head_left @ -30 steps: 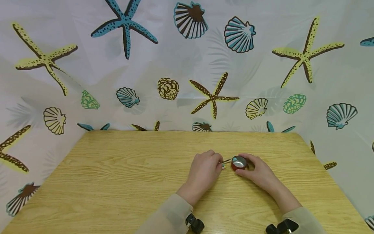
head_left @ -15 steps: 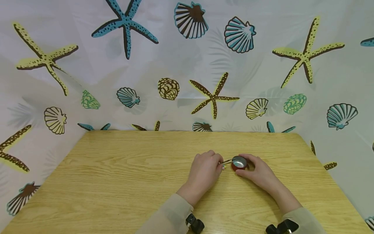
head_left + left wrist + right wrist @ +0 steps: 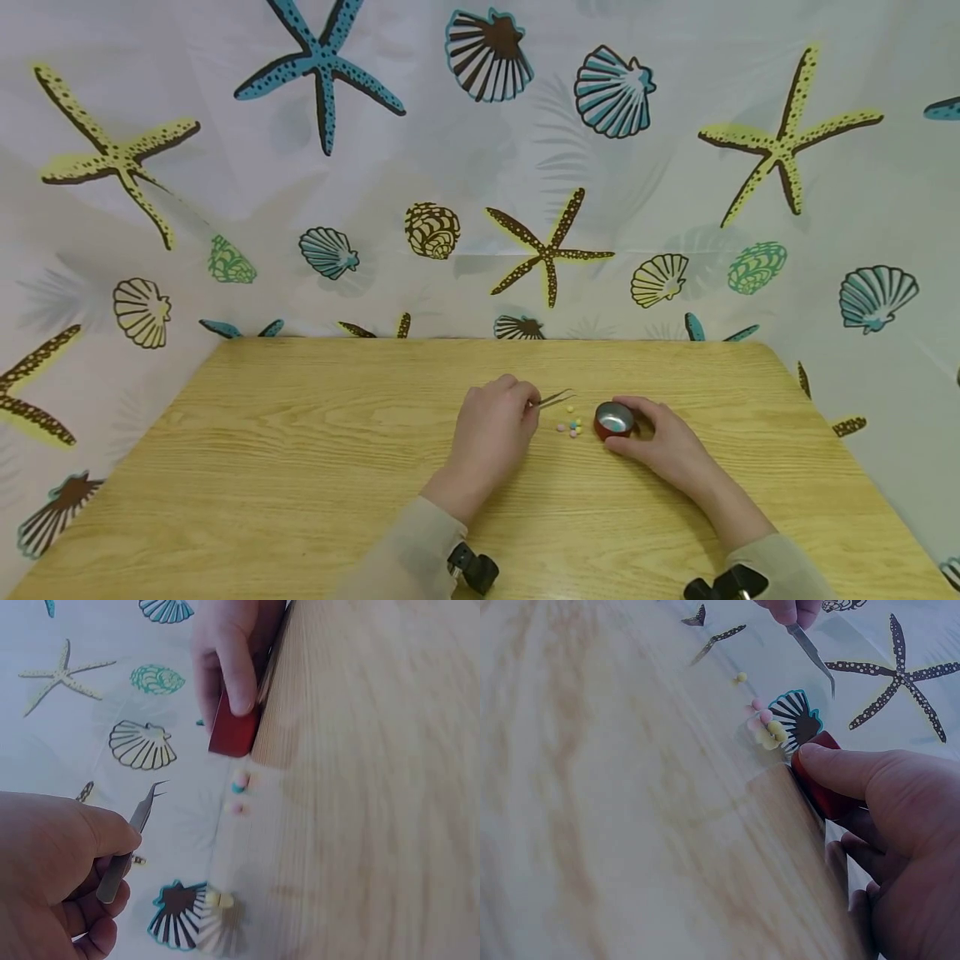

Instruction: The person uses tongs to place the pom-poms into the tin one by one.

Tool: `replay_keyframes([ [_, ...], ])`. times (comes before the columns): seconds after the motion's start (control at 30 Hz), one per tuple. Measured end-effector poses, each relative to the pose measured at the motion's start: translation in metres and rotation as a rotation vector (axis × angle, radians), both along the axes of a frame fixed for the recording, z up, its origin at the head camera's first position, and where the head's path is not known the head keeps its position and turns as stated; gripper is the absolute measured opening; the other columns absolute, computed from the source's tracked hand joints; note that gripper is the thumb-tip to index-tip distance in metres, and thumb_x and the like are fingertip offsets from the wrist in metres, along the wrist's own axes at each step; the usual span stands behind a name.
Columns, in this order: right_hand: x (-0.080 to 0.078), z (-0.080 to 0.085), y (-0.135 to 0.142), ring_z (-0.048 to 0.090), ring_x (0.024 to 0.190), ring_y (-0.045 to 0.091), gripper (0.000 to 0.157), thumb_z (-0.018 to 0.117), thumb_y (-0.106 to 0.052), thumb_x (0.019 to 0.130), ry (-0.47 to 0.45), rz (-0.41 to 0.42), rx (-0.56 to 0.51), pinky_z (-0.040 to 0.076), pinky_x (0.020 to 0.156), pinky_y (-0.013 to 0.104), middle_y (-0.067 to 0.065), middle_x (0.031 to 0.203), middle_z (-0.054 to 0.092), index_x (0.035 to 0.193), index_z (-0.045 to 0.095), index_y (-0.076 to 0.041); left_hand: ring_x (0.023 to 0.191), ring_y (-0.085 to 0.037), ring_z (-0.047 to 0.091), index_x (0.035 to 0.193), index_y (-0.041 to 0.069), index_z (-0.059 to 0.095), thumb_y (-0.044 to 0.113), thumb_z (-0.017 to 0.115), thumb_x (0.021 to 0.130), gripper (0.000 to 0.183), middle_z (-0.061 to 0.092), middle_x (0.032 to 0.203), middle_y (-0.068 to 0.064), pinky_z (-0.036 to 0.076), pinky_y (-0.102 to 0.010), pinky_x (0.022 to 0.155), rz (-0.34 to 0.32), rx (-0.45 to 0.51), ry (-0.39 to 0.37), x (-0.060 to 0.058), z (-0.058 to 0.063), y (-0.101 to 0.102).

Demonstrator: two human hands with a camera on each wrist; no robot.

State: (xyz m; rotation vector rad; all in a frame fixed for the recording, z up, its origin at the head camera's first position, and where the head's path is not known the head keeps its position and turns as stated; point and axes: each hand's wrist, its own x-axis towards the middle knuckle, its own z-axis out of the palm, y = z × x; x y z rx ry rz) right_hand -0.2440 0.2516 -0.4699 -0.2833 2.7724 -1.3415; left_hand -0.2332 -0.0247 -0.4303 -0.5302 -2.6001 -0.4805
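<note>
My left hand (image 3: 491,429) pinches metal tweezers (image 3: 553,399) with bent tips. In the left wrist view the tips stand apart with nothing between them. Just right of the tweezers, several small pink, yellow and blue beads (image 3: 574,427) lie on the table, and a lone yellow bead (image 3: 570,409) sits a little behind them. My right hand (image 3: 666,435) grips a small red cup (image 3: 825,776) with a silvery inside, thumb and fingers round its sides. It stands upright on the table, right of the beads. What lies in the cup is too small to tell.
The wooden table (image 3: 300,467) runs back to a white cloth (image 3: 375,167) printed with starfish and shells, which also hangs at both sides. A small black camera (image 3: 474,568) is strapped at the left wrist and another camera (image 3: 726,582) at the right.
The tweezers held a blue bead over the cup; half a second later no bead showed at their tips. My left hand has since drawn back leftward, uncovering the beads. The right hand stays put.
</note>
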Motion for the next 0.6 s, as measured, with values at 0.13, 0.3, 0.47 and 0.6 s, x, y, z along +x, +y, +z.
replay_keyframes([
  [0.13, 0.001, 0.000, 0.001, 0.048, 0.150, 0.047, 0.073, 0.088, -0.039, 0.098, 0.001, 0.002, 0.006, 0.035, 0.122, 0.067, 0.023, 0.156, 0.058, 0.158, 0.059, -0.011, 0.079, -0.018, 0.070, 0.103, 0.015, 0.083, 0.016, 0.086, 0.100, 0.004, 0.072, 0.091, 0.001, 0.057, -0.046, 0.082, 0.027, 0.005, 0.024, -0.002, -0.003, -0.014],
  [0.3, 0.001, -0.002, 0.001, 0.048, 0.149, 0.047, 0.073, 0.088, -0.040, 0.097, -0.002, 0.004, 0.007, 0.035, 0.122, 0.067, 0.023, 0.156, 0.057, 0.158, 0.059, -0.011, 0.080, -0.019, 0.071, 0.101, 0.013, 0.084, 0.013, 0.086, 0.098, 0.004, 0.074, 0.091, 0.000, 0.058, -0.046, 0.079, 0.041, 0.025, 0.035, -0.005, -0.009, -0.028],
  [0.47, 0.000, -0.003, 0.001, 0.047, 0.150, 0.047, 0.073, 0.088, -0.039, 0.098, 0.009, 0.009, 0.017, 0.034, 0.122, 0.068, 0.023, 0.156, 0.058, 0.158, 0.059, -0.009, 0.081, -0.021, 0.072, 0.102, 0.012, 0.084, 0.012, 0.086, 0.098, 0.004, 0.074, 0.092, -0.001, 0.058, -0.048, 0.079, 0.051, 0.035, 0.025, -0.006, -0.014, -0.040],
  [0.6, -0.001, -0.002, 0.001, 0.048, 0.149, 0.047, 0.072, 0.088, -0.037, 0.098, 0.025, 0.015, 0.023, 0.034, 0.122, 0.067, 0.023, 0.155, 0.059, 0.157, 0.059, -0.008, 0.081, -0.021, 0.071, 0.103, 0.012, 0.084, 0.013, 0.085, 0.099, 0.004, 0.075, 0.093, -0.002, 0.057, -0.048, 0.077, 0.069, 0.010, 0.004, -0.006, -0.015, -0.049],
])
